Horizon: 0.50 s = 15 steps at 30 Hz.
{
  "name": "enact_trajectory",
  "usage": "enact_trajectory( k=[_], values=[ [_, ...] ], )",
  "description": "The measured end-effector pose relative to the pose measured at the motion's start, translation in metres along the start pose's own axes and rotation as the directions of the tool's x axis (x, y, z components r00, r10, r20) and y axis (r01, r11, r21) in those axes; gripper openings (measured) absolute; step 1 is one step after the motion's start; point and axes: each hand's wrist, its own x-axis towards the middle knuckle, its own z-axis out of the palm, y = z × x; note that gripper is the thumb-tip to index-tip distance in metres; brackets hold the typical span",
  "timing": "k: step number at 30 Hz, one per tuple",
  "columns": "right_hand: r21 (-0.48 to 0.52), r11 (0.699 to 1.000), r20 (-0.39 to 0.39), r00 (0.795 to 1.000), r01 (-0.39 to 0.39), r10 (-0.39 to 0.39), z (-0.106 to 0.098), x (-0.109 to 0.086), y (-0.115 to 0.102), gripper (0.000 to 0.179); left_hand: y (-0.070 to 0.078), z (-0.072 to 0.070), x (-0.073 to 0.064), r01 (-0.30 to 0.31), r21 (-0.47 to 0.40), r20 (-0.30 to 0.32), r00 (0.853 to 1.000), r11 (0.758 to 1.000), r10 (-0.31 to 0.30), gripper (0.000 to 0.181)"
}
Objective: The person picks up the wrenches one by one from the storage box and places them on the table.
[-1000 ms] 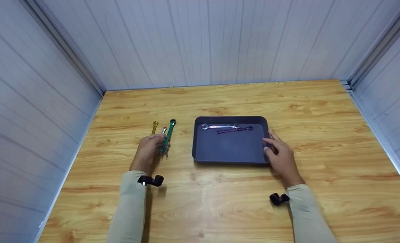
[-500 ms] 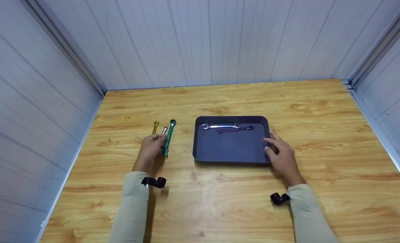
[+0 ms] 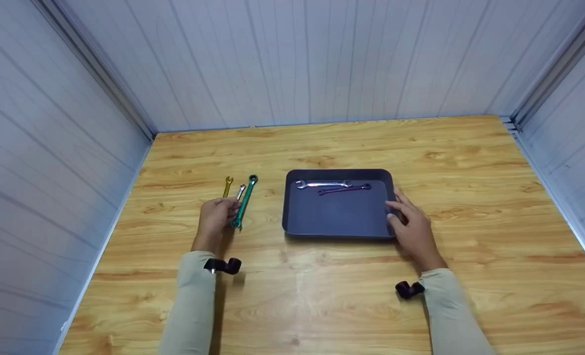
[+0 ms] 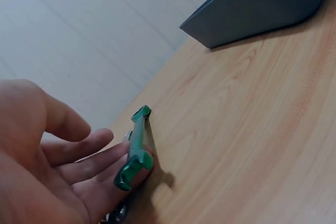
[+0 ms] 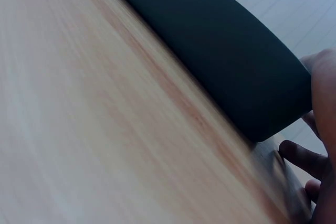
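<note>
My left hand (image 3: 216, 217) is beside the green wrench (image 3: 245, 199), left of the tray. In the left wrist view, its fingers (image 4: 97, 169) extend behind the green wrench (image 4: 137, 145), while the thumb stands apart from it. A small silver wrench (image 3: 240, 191) and a gold wrench (image 3: 228, 185) poke out past this hand, their lower parts hidden. At the dark grey tray (image 3: 339, 217), my right hand (image 3: 413, 229) grips the right wall, with thumb and index finger over the rim and other fingers outside.
Inside the tray, near its back wall, lie a longer silver wrench (image 3: 324, 184) and a purple wrench (image 3: 344, 190). The wooden table (image 3: 322, 286) meets pale panel walls (image 3: 292, 64) at the back and on both sides.
My left hand shifts slightly right, then back left, and the lower end of the green wrench moves a little with it. The right hand and the tray keep their places.
</note>
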Motion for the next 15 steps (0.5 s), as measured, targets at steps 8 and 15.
enact_trajectory(
  k=[8,15],
  values=[
    [0.006,1.000,-0.010,1.000,0.007,-0.007,0.0001,-0.0005,0.0003,0.032,-0.0031,0.0016,-0.0020,-0.027,-0.068,-0.111,0.994,0.997,0.020,0.029],
    [0.011,1.000,-0.009,1.000,0.000,0.000,0.0001,-0.0002,0.0001,0.032,-0.0047,0.0046,-0.0039,-0.069,-0.072,-0.151,0.987,0.995,0.058,0.029]
  ],
)
